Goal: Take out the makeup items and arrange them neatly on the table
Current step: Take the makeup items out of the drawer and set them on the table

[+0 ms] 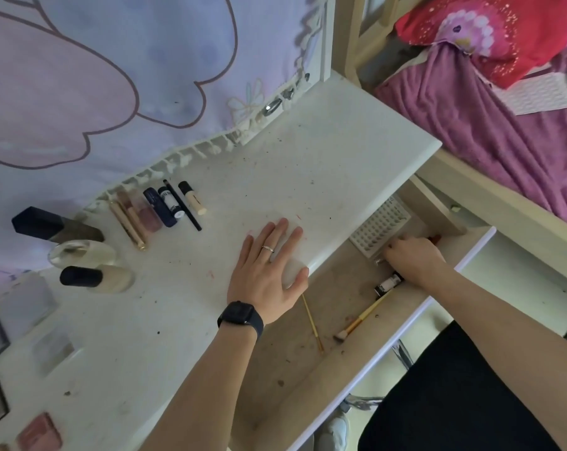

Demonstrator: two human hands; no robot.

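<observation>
Tubes point(165, 206) lined up by the wall, brushes point(363, 317) waiting in the drawer point(308, 369). My right hand point(412, 258) digs at its back, curled round a red-tipped item point(435, 238). My left hand point(269, 265) lies flat and spread on the table point(324, 141), steadying me.

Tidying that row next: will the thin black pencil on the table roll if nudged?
Probably: the black pencil looks slim and round, lying loose on the flat table. Likely light and stiff. The cream tube beside it might stop a roll.
</observation>
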